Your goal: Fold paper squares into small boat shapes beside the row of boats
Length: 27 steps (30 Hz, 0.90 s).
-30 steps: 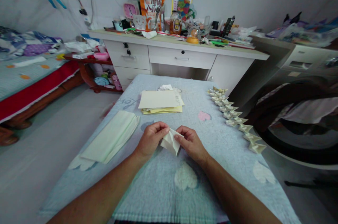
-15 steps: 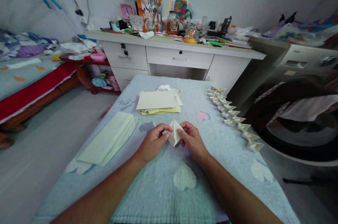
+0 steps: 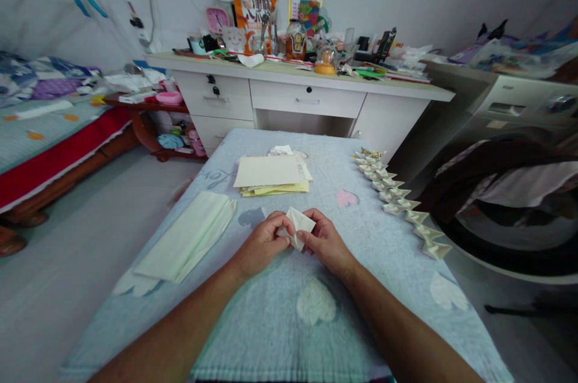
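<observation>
A small piece of folded white paper [image 3: 298, 221] is held up over the cloth-covered table, between both hands. My left hand [image 3: 267, 241] pinches its left side, the index finger bent over the paper's face. On the other side my right hand [image 3: 326, 240] grips the lower right edge, thumb in front and fingers behind. The paper has a diamond outline with a crease through its middle; the fingertips hide its lower left part. Beyond the hands lies a stack of cream paper sheets [image 3: 266, 172]. Left of them rests a larger pale folded sheet [image 3: 187, 237].
Along the table's right edge runs a row of several folded paper boats [image 3: 400, 197]. Crumpled white paper [image 3: 280, 150] lies behind the stack. A white desk [image 3: 311, 98] stands past the table, a washing machine [image 3: 510, 106] to the right, a bed [image 3: 58, 124] to the left.
The folded paper has turned slightly between my hands, its top corner tipping left. My left index finger has curled further over its face.
</observation>
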Motion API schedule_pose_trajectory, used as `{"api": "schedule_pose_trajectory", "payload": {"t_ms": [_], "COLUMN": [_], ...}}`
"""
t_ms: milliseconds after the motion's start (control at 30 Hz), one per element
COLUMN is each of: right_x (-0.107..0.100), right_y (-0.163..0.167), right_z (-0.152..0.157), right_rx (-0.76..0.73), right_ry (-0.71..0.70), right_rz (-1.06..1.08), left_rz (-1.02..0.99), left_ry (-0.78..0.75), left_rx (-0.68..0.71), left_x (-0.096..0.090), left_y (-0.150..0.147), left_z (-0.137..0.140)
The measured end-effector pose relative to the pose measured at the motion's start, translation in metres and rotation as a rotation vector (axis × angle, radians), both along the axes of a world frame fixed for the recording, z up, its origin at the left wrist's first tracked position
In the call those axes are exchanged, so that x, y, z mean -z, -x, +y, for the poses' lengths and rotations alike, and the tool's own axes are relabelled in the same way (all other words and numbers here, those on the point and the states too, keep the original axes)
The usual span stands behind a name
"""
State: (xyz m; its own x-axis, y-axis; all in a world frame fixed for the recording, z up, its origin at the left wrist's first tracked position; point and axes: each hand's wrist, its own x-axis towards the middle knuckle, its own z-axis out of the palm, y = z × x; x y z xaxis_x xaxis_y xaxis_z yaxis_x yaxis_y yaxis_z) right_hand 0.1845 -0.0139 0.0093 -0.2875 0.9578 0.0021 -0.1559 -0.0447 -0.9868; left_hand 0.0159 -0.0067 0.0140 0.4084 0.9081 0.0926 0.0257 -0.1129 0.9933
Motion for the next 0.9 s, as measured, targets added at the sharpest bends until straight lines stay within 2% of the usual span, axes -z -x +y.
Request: {"api": "schedule_pose_trajectory", "payload": {"t_ms": [100, 233, 400, 533, 733, 900], "right_x": [0.002, 0.002, 0.0, 0.006, 0.018, 0.016], "right_y": [0.0, -0.001, -0.002, -0.002, -0.002, -0.003], "right_z": [0.001, 0.002, 0.0, 0.001, 0.003, 0.002], "right_rx": [0.016, 0.027, -0.048, -0.061, -0.016, -0.03], "right_ry": [-0.002, 0.009, -0.01, -0.035, -0.063, -0.083], "right_rz": [-0.038, -0.069, 0.0, 0.033, -0.029, -0.043], "left_rz": [0.061, 0.044, 0.029, 0.006, -0.018, 0.004], "left_ry": [-0.029, -0.03, -0.019, 0.027, 0.037, 0.029], "left_rx": [0.015, 0.035, 0.016, 0.027, 0.048, 0.04], "left_x": [-0.001, 0.0, 0.003, 0.001, -0.001, 0.001], "left_y": [0.001, 0.002, 0.001, 0.001, 0.002, 0.003], "left_z": [0.0, 0.0, 0.001, 0.0, -0.001, 0.0]}}
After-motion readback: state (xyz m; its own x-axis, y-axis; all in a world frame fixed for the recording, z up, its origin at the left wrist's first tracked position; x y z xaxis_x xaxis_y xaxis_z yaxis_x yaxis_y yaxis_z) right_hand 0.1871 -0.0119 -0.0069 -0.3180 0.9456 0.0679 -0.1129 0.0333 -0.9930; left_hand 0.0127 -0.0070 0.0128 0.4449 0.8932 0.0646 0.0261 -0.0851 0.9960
